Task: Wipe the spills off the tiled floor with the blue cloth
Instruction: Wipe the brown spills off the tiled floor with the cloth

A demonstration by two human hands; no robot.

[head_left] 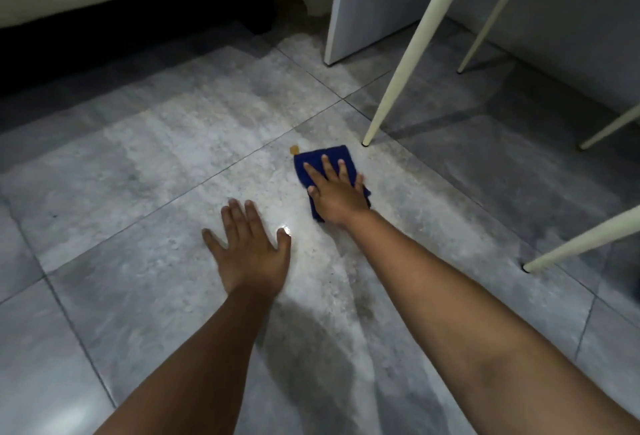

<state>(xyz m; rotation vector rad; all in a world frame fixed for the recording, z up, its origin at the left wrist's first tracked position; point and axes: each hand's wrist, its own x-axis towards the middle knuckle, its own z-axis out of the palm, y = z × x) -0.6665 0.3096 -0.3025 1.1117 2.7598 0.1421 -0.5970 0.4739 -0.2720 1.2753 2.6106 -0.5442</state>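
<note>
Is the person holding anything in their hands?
Not gripping. The right hand lies flat on the blue cloth, pressing its middle against the floor. The left hand rests open on bare tile.

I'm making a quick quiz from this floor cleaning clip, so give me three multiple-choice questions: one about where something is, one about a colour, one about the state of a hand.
1. Where is the cloth?
A. under the right hand
B. under the left hand
C. draped over a chair leg

2. What colour is the small tag at the cloth's far corner?
A. green
B. orange-tan
C. pink

3. What is the left hand doing?
A. clenched in a fist
B. gripping a chair leg
C. lying flat and open on the floor

Answers:
1 A, the right hand presses flat on the cloth.
2 B, the tag pokes out orange-tan beside the blue.
3 C, its fingers are spread on bare tile, apart from the cloth.
</note>
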